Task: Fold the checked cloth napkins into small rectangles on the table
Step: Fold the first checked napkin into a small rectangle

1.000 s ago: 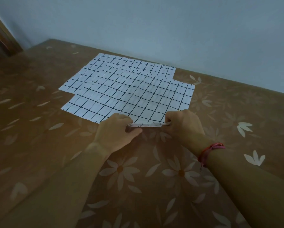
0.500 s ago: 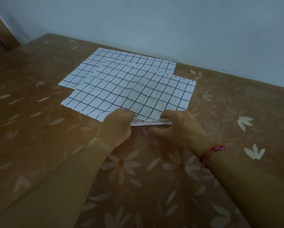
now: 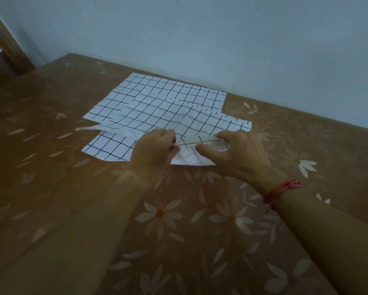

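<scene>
Several white napkins with a dark check lie overlapped on the table. My left hand point(image 3: 154, 147) and my right hand point(image 3: 238, 152) both pinch the near edge of the top napkin point(image 3: 157, 118) and hold it lifted off the pile. Its left corner hangs blurred in the air at the left. Under it a second napkin point(image 3: 108, 147) lies flat, its near edge showing between my hands. A further napkin point(image 3: 178, 90) lies flat toward the wall.
The table point(image 3: 178, 220) wears a brown cloth printed with pale flowers. A blue-grey wall point(image 3: 200, 39) runs along its far edge. A wooden piece of furniture point(image 3: 2, 52) stands at the far left corner.
Both hands have raised the near edge of the top napkin off the pile and carried it away from me. The napkin below has come into view beneath it.
</scene>
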